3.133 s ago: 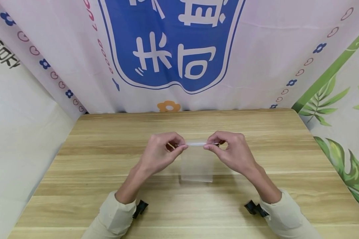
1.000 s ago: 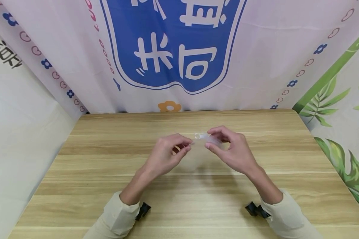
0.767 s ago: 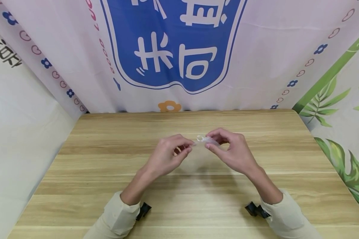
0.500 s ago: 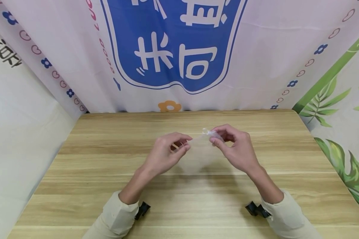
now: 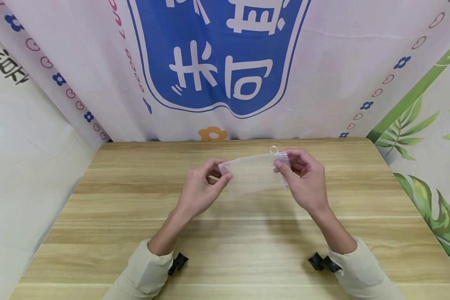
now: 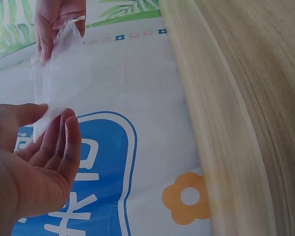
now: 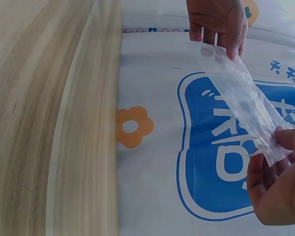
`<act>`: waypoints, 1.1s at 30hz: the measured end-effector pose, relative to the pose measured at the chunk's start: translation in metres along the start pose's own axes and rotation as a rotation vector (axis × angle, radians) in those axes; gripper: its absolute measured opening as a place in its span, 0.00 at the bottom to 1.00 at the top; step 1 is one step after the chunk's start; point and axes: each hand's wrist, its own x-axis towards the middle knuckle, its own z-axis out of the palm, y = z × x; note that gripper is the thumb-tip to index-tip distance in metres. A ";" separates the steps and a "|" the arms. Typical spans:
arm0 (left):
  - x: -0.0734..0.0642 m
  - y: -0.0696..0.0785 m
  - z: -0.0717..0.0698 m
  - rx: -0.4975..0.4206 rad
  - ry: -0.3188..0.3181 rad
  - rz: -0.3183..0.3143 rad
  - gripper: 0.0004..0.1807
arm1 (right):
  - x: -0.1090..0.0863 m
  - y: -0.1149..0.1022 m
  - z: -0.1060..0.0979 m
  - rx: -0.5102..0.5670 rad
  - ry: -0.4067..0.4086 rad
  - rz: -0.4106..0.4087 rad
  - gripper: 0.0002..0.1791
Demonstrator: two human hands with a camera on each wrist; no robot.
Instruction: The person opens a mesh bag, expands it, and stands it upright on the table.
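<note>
A small sheer white drawstring pouch (image 5: 253,171) is stretched sideways between both hands, over the far half of the table. The left hand (image 5: 202,187) pinches its plain end between thumb and fingers. At the other end, the right hand (image 5: 305,179) grips the gathered mouth, where a thin white cord loop (image 5: 274,149) sticks up. Seen from the left wrist, the see-through cloth (image 6: 61,73) runs from the near fingers up to the far hand. In the right wrist view the pouch (image 7: 236,93) hangs flat and slightly wrinkled, with a short cord near the thumb.
Beneath the hands lies a wood-grain table (image 5: 225,258). Behind its far edge hangs a printed cloth (image 5: 322,83) with a blue sign and an orange flower. Beige sleeves (image 5: 150,266) cover the forearms, and a black wrist mount (image 5: 178,263) sits by each cuff.
The pouch has turned from hanging upright to lying sideways. The right hand has moved up and to the right with the mouth end; the left hand now pinches the opposite end.
</note>
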 end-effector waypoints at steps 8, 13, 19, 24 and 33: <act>0.001 0.001 -0.002 -0.027 0.068 0.013 0.10 | 0.001 0.003 -0.002 -0.060 -0.035 0.050 0.16; 0.002 -0.001 -0.001 -0.014 0.060 0.037 0.07 | 0.000 0.006 -0.002 -0.106 -0.094 0.047 0.18; 0.001 -0.001 0.005 -0.009 0.008 0.073 0.05 | -0.003 0.005 0.004 -0.159 -0.218 0.030 0.18; -0.001 0.000 0.010 -0.037 -0.035 0.103 0.06 | -0.008 0.001 0.011 -0.181 -0.296 0.007 0.17; -0.004 0.003 0.016 -0.052 -0.077 0.150 0.10 | -0.016 -0.002 0.018 -0.180 -0.352 0.009 0.07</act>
